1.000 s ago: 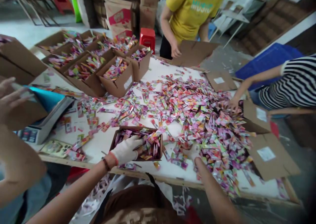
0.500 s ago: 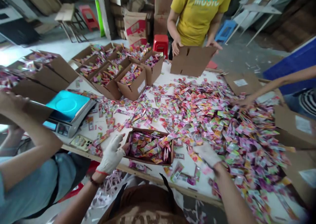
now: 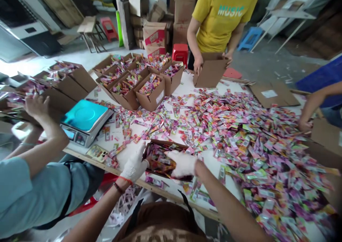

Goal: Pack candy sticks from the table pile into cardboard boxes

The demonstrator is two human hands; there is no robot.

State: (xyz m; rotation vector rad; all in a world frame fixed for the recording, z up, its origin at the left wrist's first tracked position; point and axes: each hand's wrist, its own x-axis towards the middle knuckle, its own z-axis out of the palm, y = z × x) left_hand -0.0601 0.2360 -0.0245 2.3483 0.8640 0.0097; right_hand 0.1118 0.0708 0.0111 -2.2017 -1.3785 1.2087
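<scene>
The gloved left hand [image 3: 135,165] is curled around the left wall of a shallow cardboard box [image 3: 165,143], with the thumb up along its corner. The gloved right hand [image 3: 183,163] lies across the box's near right side, its fingers loosely spread over the bright packets [image 3: 157,159] that fill it; whether it pinches any cannot be told. The box sits on the white surface [image 3: 187,83] close to its near edge, just left of a wide loose heap of the same packets [image 3: 240,135] that covers the middle and right. To the left stand a scale with a teal pan [image 3: 84,115] and a phone [image 3: 97,152] lying flat near the edge. Farther back, a row of packet-filled cartons [image 3: 139,83] stands side by side. At the far side a person in a yellow shirt [image 3: 221,17] holds a folded carton [image 3: 211,73] with both hands. Another person's raised hand [image 3: 37,106] shows at the left and a third person's hand [image 3: 304,124] at the right.
</scene>
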